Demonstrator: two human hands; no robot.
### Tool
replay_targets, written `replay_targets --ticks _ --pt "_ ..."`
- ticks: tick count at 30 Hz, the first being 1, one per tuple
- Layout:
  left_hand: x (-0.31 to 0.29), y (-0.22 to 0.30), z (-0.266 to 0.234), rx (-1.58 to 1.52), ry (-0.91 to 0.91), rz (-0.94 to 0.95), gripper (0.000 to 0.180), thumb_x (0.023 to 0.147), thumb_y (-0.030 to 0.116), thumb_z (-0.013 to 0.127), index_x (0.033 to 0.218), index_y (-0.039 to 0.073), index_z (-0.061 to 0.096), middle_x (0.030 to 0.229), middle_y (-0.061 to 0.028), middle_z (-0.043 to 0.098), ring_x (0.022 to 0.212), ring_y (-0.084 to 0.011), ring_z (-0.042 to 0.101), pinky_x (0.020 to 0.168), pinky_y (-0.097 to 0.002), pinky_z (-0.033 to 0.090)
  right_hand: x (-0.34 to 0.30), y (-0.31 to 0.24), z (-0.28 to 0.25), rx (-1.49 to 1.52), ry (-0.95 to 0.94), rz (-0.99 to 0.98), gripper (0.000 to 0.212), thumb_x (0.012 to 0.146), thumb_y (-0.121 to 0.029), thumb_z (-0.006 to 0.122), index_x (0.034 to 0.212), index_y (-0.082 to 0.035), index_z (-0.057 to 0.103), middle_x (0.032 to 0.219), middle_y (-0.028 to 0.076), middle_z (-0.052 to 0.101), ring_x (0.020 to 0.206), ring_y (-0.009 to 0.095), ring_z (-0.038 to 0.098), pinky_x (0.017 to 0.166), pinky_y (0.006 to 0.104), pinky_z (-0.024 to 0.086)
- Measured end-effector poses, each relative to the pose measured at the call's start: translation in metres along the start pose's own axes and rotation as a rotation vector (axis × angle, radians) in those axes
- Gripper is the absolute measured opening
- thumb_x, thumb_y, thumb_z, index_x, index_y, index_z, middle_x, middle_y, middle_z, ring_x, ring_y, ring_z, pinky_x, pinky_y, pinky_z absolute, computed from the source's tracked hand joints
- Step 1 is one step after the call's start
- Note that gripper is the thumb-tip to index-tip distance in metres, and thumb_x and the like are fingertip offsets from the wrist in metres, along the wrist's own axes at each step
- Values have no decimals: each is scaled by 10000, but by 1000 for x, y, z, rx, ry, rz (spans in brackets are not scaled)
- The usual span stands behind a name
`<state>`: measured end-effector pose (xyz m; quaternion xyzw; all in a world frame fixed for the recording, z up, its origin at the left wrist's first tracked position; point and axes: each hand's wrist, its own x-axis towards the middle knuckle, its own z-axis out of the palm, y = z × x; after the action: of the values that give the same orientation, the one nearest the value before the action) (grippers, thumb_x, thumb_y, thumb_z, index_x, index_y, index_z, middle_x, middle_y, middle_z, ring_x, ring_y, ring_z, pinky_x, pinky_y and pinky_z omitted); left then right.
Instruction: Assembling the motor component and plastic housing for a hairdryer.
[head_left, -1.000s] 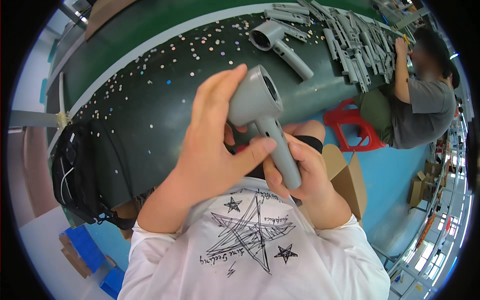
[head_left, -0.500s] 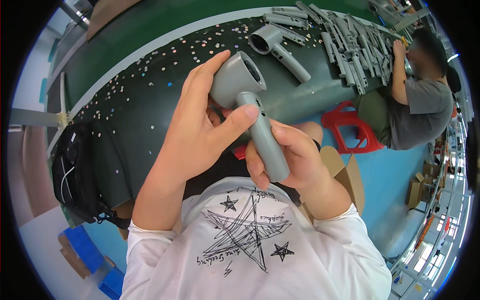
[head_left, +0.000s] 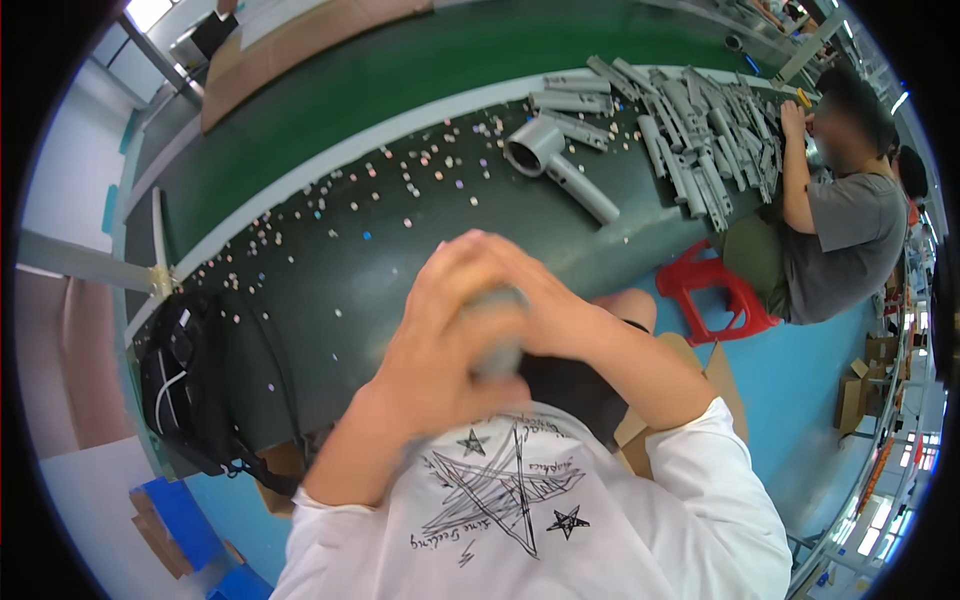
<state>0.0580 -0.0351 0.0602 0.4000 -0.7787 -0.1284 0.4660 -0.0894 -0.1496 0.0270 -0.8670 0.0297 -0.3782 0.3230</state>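
Observation:
A grey hair dryer housing (head_left: 500, 358) is held close in front of my chest, smeared by motion and mostly hidden by my hands. My left hand (head_left: 425, 345) is closed round its left side, the thumb passing below it. My right hand (head_left: 545, 305) covers its top and right side, with the fingers meeting those of the left. Beyond my hands, a second grey hair dryer housing (head_left: 580, 192) lies on the dark tabletop (head_left: 440, 245), its round head away from me and its handle pointing to the near right.
Several grey handle shells (head_left: 690, 140) are heaped at the far right. Small pale and coloured bits (head_left: 410, 180) are scattered across the table. A black bag (head_left: 185, 380) sits at the left. To the right, a co-worker (head_left: 850, 220) sits near a red stool (head_left: 715, 295).
Both hands have come down and closer together, and the housing has turned so its handle no longer shows. My right hand has moved from the handle up over the top. The view has shifted slightly.

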Motion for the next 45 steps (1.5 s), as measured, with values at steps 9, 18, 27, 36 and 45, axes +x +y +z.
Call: replay_targets --ticks 9,18,27,36,45 --pt "45 -38 -33 -356 769 -701 242 1016 196 449 1032 0 590 1010 -87 616 861 -160 621 689 -342 509 132 50 -25 610 -64 627 371 912 -109 591 1251 -35 460 990 87 611 724 131 604 638 285 515" --pt "41 -114 28 41 327 -662 215 941 200 560 801 37 561 828 -160 591 751 -405 598 644 -470 495 324 268 37 216 -4 731 392 827 -231 730 1108 -37 536 886 66 615 697 171 600 579 309 502" --pt "40 -126 17 -33 402 -653 265 964 203 542 791 3 563 782 -156 574 691 -365 571 607 -426 449 199 163 -69 -131 -61 552 261 910 -146 616 1129 -7 587 876 38 642 728 95 588 649 265 496" --pt "41 -107 21 -278 312 -996 336 981 292 537 907 -17 648 869 -110 653 761 -168 631 629 -319 484 -29 54 -63 -249 183 714 399 912 -181 613 1256 5 535 969 98 640 816 166 607 742 294 476" --pt "17 10 61 -1021 246 -861 504 954 256 596 1326 -46 436 1275 -176 553 1072 -229 587 654 -308 569 -49 -66 -30 1057 337 887 433 996 -204 509 1370 6 444 965 78 590 645 119 568 547 245 453"
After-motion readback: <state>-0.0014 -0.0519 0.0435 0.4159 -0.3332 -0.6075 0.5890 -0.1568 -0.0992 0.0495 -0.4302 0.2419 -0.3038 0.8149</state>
